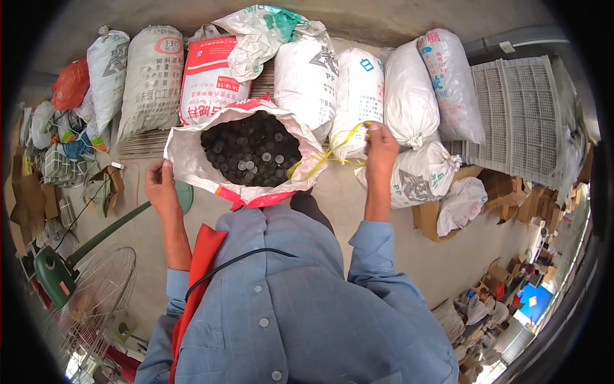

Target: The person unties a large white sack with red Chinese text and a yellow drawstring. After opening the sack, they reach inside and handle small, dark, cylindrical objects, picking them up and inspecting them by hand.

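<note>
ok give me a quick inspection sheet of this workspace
surface: bare concrete floor
job's things: open sack full of dark round caps; yellow cord at its mouth
clutter: row of tied sacks behind, cardboard boxes, white crates, fan
fingers: left hand grips the sack's rim; right hand holds the yellow cord
cables: black lead across the shirt
surroundings: bags and scraps at left

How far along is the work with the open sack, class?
Done: the sack stands open, full of dark round caps. In hand: the left hand grips its rim; the right hand holds a yellow strap. Left: the sack's mouth is not yet tied, unlike the tied sacks behind.
</note>
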Tool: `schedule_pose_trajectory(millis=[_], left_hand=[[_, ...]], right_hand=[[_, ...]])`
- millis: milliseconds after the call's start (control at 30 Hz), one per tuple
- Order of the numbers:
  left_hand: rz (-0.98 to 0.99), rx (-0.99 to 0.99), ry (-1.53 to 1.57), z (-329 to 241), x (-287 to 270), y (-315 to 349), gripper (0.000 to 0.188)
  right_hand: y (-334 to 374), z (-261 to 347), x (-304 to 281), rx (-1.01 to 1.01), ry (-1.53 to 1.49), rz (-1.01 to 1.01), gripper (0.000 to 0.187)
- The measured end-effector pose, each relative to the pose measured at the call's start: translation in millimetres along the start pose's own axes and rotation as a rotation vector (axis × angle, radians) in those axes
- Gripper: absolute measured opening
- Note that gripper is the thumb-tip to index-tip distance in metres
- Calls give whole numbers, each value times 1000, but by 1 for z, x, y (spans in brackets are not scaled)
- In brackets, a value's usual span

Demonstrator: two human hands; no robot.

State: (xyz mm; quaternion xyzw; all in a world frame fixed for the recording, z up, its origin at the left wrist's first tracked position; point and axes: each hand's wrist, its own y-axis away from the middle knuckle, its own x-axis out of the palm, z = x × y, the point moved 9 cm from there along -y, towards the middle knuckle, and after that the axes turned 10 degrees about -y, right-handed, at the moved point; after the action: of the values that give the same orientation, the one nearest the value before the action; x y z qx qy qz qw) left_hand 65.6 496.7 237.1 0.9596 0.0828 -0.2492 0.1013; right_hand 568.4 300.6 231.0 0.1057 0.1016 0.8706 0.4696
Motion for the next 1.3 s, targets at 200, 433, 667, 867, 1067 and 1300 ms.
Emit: schedule_pose_trajectory(millis=[200, 433, 667, 867, 1067, 1300], left_hand=[[-184, -191, -157, 74, 7, 39, 54], [201, -439, -219, 69, 70, 130, 47], [243, -446, -176, 87, 85, 171, 27], [261, -615, -113, 99, 91, 198, 15], [289, -679, 184, 121, 98, 215, 14], [49, -662, 385, 137, 65, 204, 24]], right_hand=[[-35, -7, -91, -153, 1, -219, 29], [-44, -51, -84, -164, 390, 39, 30], [-39, -87, -29, 182, 611, 446, 58], [58, -133, 44, 367, 984, 1221, 88], [145, -204, 49, 1240, 161, 914, 89], [105, -196, 48, 996, -4, 743, 14]])
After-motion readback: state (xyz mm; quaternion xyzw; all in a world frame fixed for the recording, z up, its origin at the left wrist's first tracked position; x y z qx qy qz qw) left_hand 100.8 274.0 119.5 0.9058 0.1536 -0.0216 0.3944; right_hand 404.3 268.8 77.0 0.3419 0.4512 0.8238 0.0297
